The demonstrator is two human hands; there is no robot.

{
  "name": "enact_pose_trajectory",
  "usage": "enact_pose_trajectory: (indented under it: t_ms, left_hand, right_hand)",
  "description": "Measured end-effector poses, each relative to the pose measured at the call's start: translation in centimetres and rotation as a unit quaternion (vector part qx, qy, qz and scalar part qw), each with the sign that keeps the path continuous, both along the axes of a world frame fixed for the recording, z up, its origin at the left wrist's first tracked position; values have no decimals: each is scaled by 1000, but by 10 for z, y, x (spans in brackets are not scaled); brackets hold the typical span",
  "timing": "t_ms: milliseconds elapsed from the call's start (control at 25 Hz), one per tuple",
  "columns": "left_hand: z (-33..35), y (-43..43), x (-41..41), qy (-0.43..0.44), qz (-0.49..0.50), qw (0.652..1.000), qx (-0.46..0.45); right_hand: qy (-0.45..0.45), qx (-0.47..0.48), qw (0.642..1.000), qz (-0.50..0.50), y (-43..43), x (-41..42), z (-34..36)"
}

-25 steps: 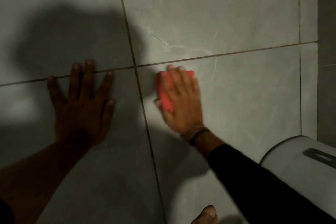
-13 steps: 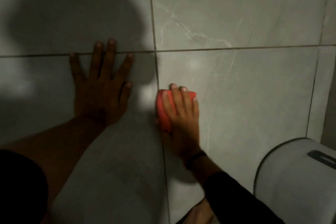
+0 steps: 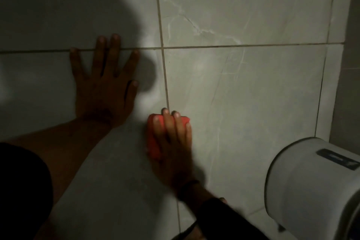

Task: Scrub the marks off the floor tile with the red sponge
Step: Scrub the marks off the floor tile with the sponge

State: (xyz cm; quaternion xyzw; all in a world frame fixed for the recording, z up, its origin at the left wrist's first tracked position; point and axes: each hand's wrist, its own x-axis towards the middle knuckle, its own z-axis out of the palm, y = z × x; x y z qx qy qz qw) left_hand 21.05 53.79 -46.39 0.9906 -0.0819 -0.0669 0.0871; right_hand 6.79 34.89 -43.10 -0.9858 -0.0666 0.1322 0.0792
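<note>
So the right hand (image 3: 173,142) is pressed flat on top of the small red rectangular sponge (image 3: 153,142), fingers draped over its far edge and curled down a bit. The grip is clamped on the sponge from above, which makes sense to me: palm weight goes straight down into the pale grey marble-look floor tile (image 3: 243,103) instead of just pinching the thing. The sponge sits low and centre in the frame, right on the dark vertical grout line (image 3: 165,80), straddling it slightly to the left.

The left hand (image 3: 105,84) is splayed wide open, holding nothing, planted flat on the tile left of centre with the fingertips crossing the horizontal grout line (image 3: 243,46). My guess is that it's a brace, propping up the body while the other arm scrubs.

Around it: a white rounded plastic container (image 3: 315,187) with a dark slot in its top sits at the lower right, well apart from the sponge but in the way if strokes swing far right. A big shadow (image 3: 68,6) covers the upper left, so honestly I can't tell which streaks are marks and which are just the tile's veining. Lighting is dim overall.
</note>
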Motion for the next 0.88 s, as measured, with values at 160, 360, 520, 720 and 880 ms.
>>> enact_pose_trajectory:
  t_ms: [160,360,520,720,880]
  left_hand:
    - [-4,-1,0,-15,-6,1000,2]
    - [-9,0,0,-13,0,1000,-3]
    - [-10,2,1,-16,-3,1000,-1]
    - [-9,1,3,-19,-5,1000,-4]
    - [-3,0,-2,1,-3,1000,3]
  right_hand:
    - [-50,-16,904,-423,-153,53,-1]
    - [-71,-67,933,-345,-25,13,-15]
    - [24,-32,999,0,-53,-63,-11]
    - [-28,-34,827,-560,-116,-27,4]
    - [1,-50,942,-331,35,-28,4]
